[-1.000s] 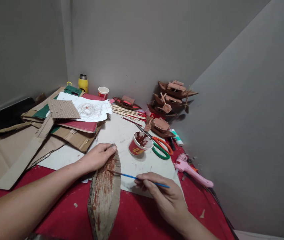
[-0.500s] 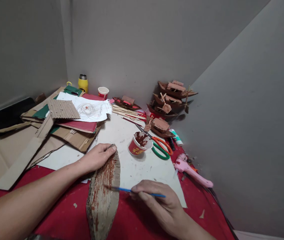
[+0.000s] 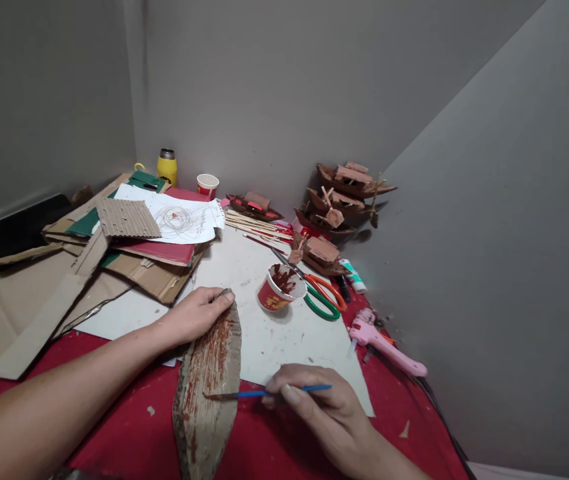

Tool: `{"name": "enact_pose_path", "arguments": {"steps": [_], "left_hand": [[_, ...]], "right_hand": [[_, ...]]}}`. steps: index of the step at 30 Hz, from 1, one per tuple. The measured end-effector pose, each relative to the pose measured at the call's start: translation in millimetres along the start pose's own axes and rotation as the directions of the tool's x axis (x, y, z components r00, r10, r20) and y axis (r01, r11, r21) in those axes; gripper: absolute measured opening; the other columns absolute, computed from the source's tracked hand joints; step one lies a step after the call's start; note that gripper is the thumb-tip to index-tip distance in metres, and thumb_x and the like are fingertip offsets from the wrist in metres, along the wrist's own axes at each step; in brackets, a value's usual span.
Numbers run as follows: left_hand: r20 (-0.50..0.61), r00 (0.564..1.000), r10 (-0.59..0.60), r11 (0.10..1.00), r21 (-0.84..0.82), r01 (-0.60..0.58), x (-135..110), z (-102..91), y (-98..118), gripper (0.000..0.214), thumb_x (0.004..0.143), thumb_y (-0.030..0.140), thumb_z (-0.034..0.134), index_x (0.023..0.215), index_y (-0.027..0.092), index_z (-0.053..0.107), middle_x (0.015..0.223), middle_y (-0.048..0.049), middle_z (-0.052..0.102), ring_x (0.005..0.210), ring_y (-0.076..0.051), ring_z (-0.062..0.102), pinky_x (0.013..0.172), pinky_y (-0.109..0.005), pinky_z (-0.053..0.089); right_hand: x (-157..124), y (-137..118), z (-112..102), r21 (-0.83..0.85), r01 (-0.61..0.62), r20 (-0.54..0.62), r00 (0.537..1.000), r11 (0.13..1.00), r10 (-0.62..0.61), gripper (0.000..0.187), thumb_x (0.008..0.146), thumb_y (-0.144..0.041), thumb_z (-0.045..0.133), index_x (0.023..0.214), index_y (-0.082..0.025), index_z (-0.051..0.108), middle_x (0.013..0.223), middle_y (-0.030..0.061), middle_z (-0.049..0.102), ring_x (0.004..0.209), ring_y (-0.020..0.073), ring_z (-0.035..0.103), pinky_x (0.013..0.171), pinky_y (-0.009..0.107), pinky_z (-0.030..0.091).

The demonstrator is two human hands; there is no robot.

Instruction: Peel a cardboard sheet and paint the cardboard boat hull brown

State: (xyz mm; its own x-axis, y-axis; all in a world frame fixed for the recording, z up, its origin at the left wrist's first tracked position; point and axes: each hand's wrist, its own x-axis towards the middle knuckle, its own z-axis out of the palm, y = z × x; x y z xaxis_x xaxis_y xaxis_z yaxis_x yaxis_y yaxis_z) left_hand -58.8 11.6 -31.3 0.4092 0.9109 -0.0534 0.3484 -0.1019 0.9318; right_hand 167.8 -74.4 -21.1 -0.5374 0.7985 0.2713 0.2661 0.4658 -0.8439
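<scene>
**Brown-streaked cardboard, painted only in part**

The leaf-shaped cardboard piece (image 3: 217, 413) is in front of the person, at the near side of the worktop (image 3: 134, 427). Its upper part is over the white sheet (image 3: 284, 353) and its lower part over the red surface; whether it rests there or is lifted a little, I cannot tell. The form is long, wide in the middle and narrow toward both ends, and the lower tip comes close to the bottom edge of the view. Corrugated ridges run along its length. Reddish-brown paint (image 3: 220, 347) lies on them in broken streaks, densest in the upper half. The lower half shows mostly bare tan ridges, with one brown mark near the lower end. Along the right side goes a plain band without paint, and the left edge is rough and darker.

The fingers of the left hand (image 3: 194, 315) are gripping the upper end, with the thumb on top. The fingers of the right hand (image 3: 324, 407) are closed around the blue handle of a thin paintbrush (image 3: 251, 394), whose brown tip meets the ridges near the middle. Beyond stands a paper cup (image 3: 273, 295), stained brown inside.
</scene>
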Motion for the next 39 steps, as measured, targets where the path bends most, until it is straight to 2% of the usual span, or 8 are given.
{"name": "enact_pose_path", "arguments": {"steps": [4,8,11,16,23,30,35,39], "left_hand": [[0.006,1.0,0.004,1.0,0.008,-0.004,-0.2,-0.1,-0.4,0.04,0.089,0.049,0.038,0.074,0.017,0.056,0.069,0.0007,0.054,0.069,-0.017,0.049,0.068,-0.028,0.041],[0.004,1.0,0.011,1.0,0.018,-0.011,0.2,0.3,-2.0,0.039,0.089,0.049,0.037,0.07,0.018,0.051,0.068,0.0014,0.052,0.068,-0.017,0.048,0.067,-0.028,0.04],[0.004,1.0,0.008,1.0,0.022,-0.008,0.1,0.3,-2.1,0.039,0.089,0.049,0.037,0.071,0.018,0.053,0.068,0.0009,0.054,0.068,-0.017,0.049,0.066,-0.028,0.04],[-0.013,1.0,0.002,0.999,0.037,-0.002,0.2,-0.3,-1.8,0.04,0.088,0.048,0.04,0.077,0.016,0.062,0.073,-0.001,0.062,0.072,-0.019,0.054,0.069,-0.029,0.042],[-0.012,1.0,0.005,0.999,0.04,-0.004,0.7,-0.5,-2.9,0.043,0.089,0.049,0.039,0.085,0.015,0.067,0.076,-0.0014,0.065,0.076,-0.02,0.056,0.072,-0.029,0.043],[0.014,1.0,0.007,0.999,0.035,-0.007,1.2,-0.2,-3.7,0.046,0.09,0.048,0.037,0.087,0.014,0.068,0.077,-0.0028,0.067,0.075,-0.02,0.058,0.073,-0.029,0.043],[0.029,1.0,0.011,1.0,0.026,-0.012,1.4,-0.3,-2.7,0.048,0.09,0.049,0.036,0.085,0.013,0.068,0.085,-0.0059,0.07,0.082,-0.021,0.06,0.079,-0.03,0.043],[0.029,1.0,0.004,1.0,0.023,-0.005,0.3,-0.7,0.4,0.047,0.09,0.048,0.037,0.082,0.014,0.068,0.08,-0.0043,0.068,0.08,-0.02,0.058,0.076,-0.028,0.041]], "right_hand": [[-1.8,5.9,-2.8,-0.075,0.067,-0.098,0.992,0.995,-0.074,0.024,0.092,-0.008,0.048,0.101,-0.023,0.064,0.077,0.001,0.07,0.07,0.0115,0.068,0.066,0.021,0.053],[-3.8,15.9,-6.0,-0.202,0.137,-0.222,0.958,0.97,-0.182,0.033,0.089,-0.004,0.051,0.113,-0.025,0.06,0.089,0.0039,0.07,0.079,0.0145,0.069,0.07,0.025,0.055],[-3.6,11.1,-6.0,-0.228,0.144,-0.181,0.965,0.963,-0.188,0.031,0.088,-0.004,0.051,0.11,-0.024,0.061,0.086,0.004,0.071,0.077,0.0152,0.068,0.069,0.026,0.055],[-3.3,-1.5,-3.1,-0.112,0.141,-0.058,0.987,0.984,-0.148,0.026,0.09,-0.005,0.048,0.102,-0.023,0.062,0.074,0.0011,0.07,0.066,0.013,0.068,0.062,0.023,0.053],[-5.6,14.1,-3.9,-0.13,0.098,-0.271,0.954,0.987,-0.131,0.03,0.092,-0.01,0.05,0.115,-0.025,0.062,0.094,0.0071,0.072,0.076,0.0159,0.07,0.065,0.026,0.058],[-2.6,7.0,-4.0,-0.186,0.122,-0.167,0.974,0.975,-0.154,0.027,0.09,-0.008,0.051,0.109,-0.023,0.063,0.083,0.0045,0.072,0.074,0.0154,0.069,0.066,0.025,0.058],[-3.0,10.8,-3.9,-0.221,0.117,-0.248,0.954,0.968,-0.172,0.031,0.09,-0.007,0.051,0.113,-0.025,0.062,0.092,0.0049,0.072,0.08,0.0151,0.069,0.07,0.026,0.057],[-2.7,8.2,-4.0,-0.214,0.113,-0.194,0.969,0.97,-0.155,0.024,0.091,-0.011,0.05,0.108,-0.022,0.063,0.085,0.0058,0.072,0.076,0.0163,0.07,0.067,0.026,0.058]]}}
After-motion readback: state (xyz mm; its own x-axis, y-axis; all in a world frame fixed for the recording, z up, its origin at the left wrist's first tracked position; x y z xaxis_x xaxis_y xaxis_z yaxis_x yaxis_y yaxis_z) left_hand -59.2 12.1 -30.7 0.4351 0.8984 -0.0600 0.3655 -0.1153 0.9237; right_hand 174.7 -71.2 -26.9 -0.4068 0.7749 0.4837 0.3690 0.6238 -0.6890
